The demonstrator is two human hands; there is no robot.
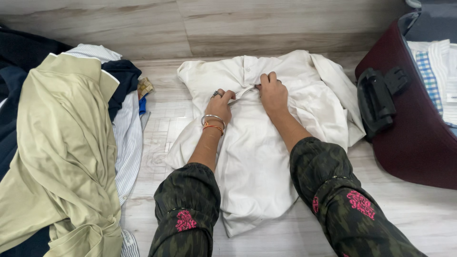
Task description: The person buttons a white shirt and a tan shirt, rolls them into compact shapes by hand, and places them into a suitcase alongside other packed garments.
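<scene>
Both hands rest on a white shirt [266, 143] spread flat on the pale wooden floor [419, 214]. The left hand [220, 105], wearing a bangle and ring, has its fingers curled and pinches the placket fabric just below the collar. The right hand [272, 93] is closed on the same fold, directly beside the left grip, knuckles nearly touching. The shirt's long axis runs away from the person, collar beyond the grips, hem near the knees. Neither hand is nearer; both sit level on the placket. Well left of the grips lies a pile of clothes [66, 143]; well right, an open maroon suitcase [409, 128] holding folded shirts.
</scene>
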